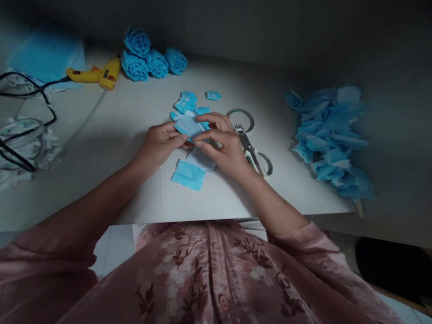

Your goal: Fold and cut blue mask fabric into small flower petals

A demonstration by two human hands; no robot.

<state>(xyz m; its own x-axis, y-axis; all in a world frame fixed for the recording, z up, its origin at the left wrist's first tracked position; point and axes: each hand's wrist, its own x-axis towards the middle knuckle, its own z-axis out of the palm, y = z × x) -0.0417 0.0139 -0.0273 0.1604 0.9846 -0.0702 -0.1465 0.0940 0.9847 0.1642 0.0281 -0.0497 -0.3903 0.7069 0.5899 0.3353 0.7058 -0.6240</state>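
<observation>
Between both hands I hold a small light-blue fabric piece [189, 126], its paler side facing up. My left hand [162, 143] pinches its left edge between thumb and fingers. On the opposite side, my right hand [222, 139] grips the edge with thumb and fingertips. Just beyond lie several cut blue scraps [186, 102], partly hidden by the held piece. Closer to my body a blue square [188, 174] rests flat on the table. Beside my right wrist lie scissors [252, 150] with pale handles, and a roll of tape or ring [243, 119] behind them.
Several blue fabric roses [157, 63] stand at the back. Left of them is a yellow glue gun [100, 73] with a black cord, near blue sheets [47, 53]. White scraps [45, 155] lie at far left. A heap of blue pieces [330, 136] sits at the right.
</observation>
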